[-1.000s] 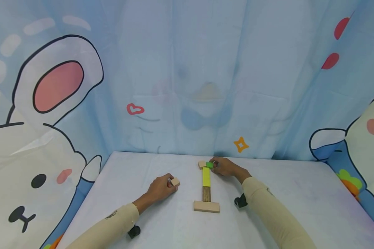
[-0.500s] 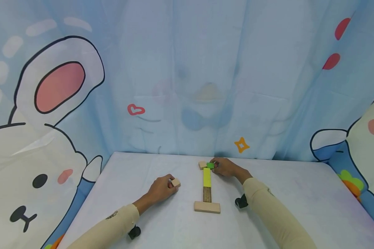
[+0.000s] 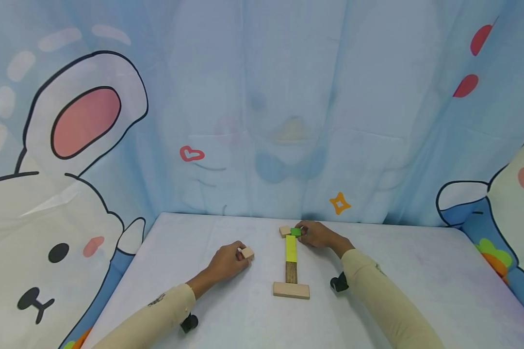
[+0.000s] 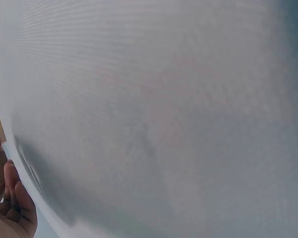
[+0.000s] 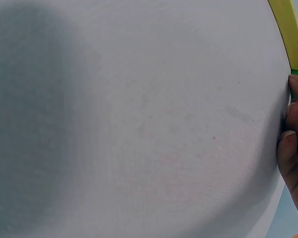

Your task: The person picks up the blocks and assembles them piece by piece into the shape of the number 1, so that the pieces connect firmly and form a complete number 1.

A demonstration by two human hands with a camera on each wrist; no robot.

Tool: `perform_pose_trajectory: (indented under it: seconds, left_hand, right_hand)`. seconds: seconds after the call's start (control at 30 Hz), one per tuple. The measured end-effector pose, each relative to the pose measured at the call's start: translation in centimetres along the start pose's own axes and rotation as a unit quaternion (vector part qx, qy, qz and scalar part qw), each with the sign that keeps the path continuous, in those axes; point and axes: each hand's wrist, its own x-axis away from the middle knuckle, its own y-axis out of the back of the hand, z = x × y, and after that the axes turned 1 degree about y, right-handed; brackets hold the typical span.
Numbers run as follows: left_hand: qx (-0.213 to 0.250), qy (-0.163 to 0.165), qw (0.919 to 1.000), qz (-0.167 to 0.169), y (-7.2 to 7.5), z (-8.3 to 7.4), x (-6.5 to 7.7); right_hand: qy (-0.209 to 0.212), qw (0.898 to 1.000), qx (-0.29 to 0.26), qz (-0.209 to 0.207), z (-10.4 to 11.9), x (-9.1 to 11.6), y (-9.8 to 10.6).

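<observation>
In the head view my left hand [image 3: 228,261] pinches a small plain wooden block [image 3: 247,253] above the white table, left of a line of blocks. Its fingers [image 4: 24,198] and part of that block show at the edge of the left wrist view. My right hand [image 3: 318,234] grips the right end of a green block [image 3: 295,231] at the line's far end. A plain wooden block [image 3: 285,231] sits against the green one's left side. Toward me run a yellow block [image 3: 290,248], a dark brown block [image 3: 291,272] and a wide plain block [image 3: 291,290] set crosswise.
The white table [image 3: 227,315] ends at a blue curtain [image 3: 244,97] printed with cartoon animals, close behind the green block. A dark wrist camera [image 3: 189,323] hangs under the left sleeve, another camera [image 3: 339,282] under the right.
My left hand has lifted slightly, and the block in it has turned a little. My right hand stays at the green block. The whole head view has drifted slightly to the right.
</observation>
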Motion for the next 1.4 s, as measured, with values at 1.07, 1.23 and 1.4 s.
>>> perform_pose_trajectory:
  seconds: [1.07, 1.23, 1.4]
  left_hand:
    - [0.008, -0.011, 0.9998, 0.013, -0.1, -1.6, -1.1]
    - [0.006, -0.013, 0.9998, 0.011, -0.3, -1.6, -1.6]
    - [0.003, -0.013, 0.9999, 0.009, -0.3, -1.9, -1.9]
  right_hand:
    - [0.008, 1.000, -0.004, -0.002, 0.0, 0.2, 0.0]
    - [0.006, 1.000, -0.007, -0.002, 0.0, 0.2, 0.0]
    - [0.003, 1.000, -0.002, -0.003, 0.0, 0.2, 0.0]
